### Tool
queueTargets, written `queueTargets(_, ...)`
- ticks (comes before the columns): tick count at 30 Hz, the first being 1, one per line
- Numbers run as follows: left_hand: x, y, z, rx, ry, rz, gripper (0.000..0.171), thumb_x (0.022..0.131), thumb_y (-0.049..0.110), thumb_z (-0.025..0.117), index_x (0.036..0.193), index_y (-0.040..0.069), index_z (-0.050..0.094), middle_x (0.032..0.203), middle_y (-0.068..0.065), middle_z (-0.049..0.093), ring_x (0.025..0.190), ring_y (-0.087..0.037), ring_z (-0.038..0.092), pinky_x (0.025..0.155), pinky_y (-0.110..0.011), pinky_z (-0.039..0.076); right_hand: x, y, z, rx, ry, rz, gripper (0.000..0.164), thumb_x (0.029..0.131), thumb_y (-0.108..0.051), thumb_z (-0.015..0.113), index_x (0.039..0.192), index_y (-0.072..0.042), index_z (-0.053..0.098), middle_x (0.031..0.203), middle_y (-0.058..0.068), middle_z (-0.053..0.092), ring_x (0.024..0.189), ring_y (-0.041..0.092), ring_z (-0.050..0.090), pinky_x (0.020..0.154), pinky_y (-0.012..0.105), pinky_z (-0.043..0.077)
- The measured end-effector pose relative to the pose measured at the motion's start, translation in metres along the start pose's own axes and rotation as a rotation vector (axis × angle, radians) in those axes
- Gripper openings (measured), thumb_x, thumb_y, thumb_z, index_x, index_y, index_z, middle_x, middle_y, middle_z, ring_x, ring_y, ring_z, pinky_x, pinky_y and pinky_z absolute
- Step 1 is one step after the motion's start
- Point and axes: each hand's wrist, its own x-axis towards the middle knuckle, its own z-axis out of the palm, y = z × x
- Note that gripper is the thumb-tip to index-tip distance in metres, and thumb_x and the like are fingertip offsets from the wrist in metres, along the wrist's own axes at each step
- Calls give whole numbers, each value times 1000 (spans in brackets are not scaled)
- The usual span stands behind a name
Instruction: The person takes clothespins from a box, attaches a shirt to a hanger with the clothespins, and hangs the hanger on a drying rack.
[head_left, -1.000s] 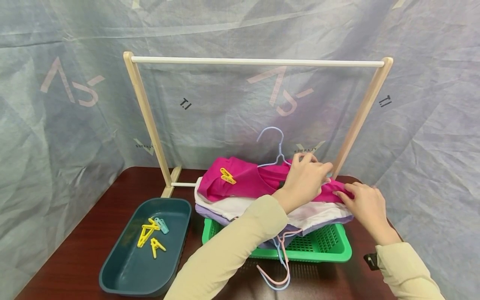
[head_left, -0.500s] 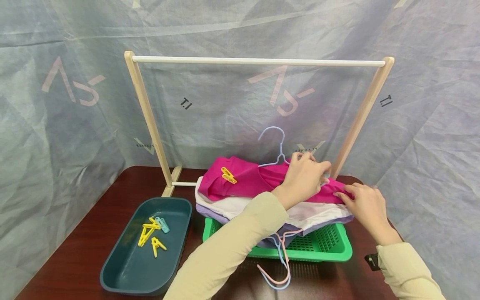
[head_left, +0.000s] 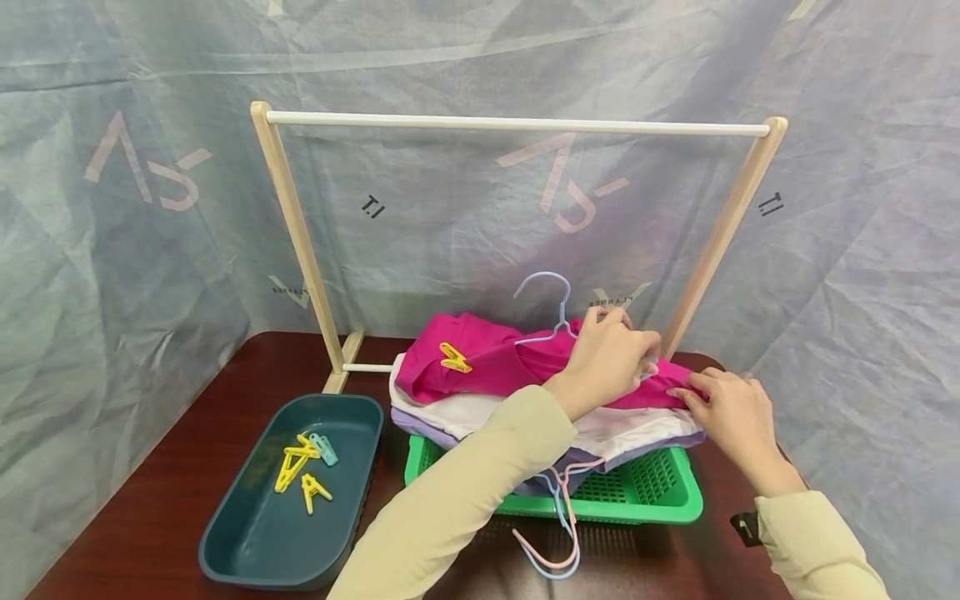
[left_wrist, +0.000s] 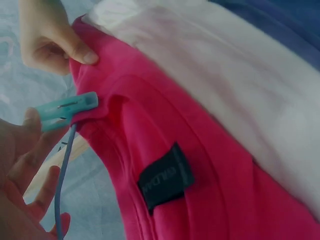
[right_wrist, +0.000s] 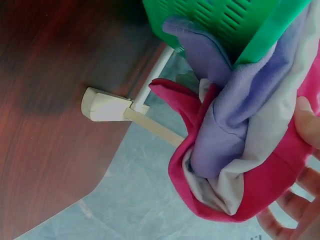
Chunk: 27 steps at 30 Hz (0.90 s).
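My left hand (head_left: 609, 358) pinches a teal clothespin (left_wrist: 67, 109) whose jaws sit over the neckline edge of a magenta T-shirt (head_left: 480, 367). In the left wrist view, the wire of a light-blue hanger (left_wrist: 64, 175) runs close under that clothespin. The hanger's hook rises behind the shirt in the head view. My right hand (head_left: 733, 417) holds the shirt's right end between thumb and fingers. A yellow clothespin (head_left: 454, 358) lies on the shirt's left part. Beneath are a white garment (head_left: 480, 408) and a purple one (right_wrist: 235, 115), across a green basket (head_left: 645, 492).
A wooden rack with a white rail (head_left: 517, 124) stands behind the basket. At left is a dark-teal tray (head_left: 262, 542) holding yellow clothespins (head_left: 296, 462) and a light-teal clothespin (head_left: 324, 450). Pink and blue hanger hooks (head_left: 572, 542) hang over the basket's front.
The light-blue hanger's hook has dropped lower and tipped toward the shirt. Both hands stay almost where they were, still on the clothespin and the magenta T-shirt.
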Motion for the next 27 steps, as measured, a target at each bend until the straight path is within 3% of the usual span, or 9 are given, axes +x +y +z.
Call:
queueTargets(9,-6,2,0,24,-44,8,22,85,49,56,101,35,55,87,22,67,102,-5,45,101,-37,25,1,-1,3,19,15,24,16,65,-17,78,74,-7,69,59,5,55,55,26,54,54,39,32)
queueTargets(18,-14,0,4,33,12,34,28,87,48,53,109,31,51,101,21,66,103,-6,46,102,-38,25,3,-1,3,17,3,33,17,66,-18,78,73,-6,67,60,6,57,55,27,54,50,39,33)
queueTargets(27,-22,-7,-1,63,44,48,31,85,29,59,114,29,51,102,15,65,104,-10,47,101,-40,27,3,-2,2,10,3,46,20,66,-18,77,65,-7,61,58,6,56,51,28,51,49,37,30)
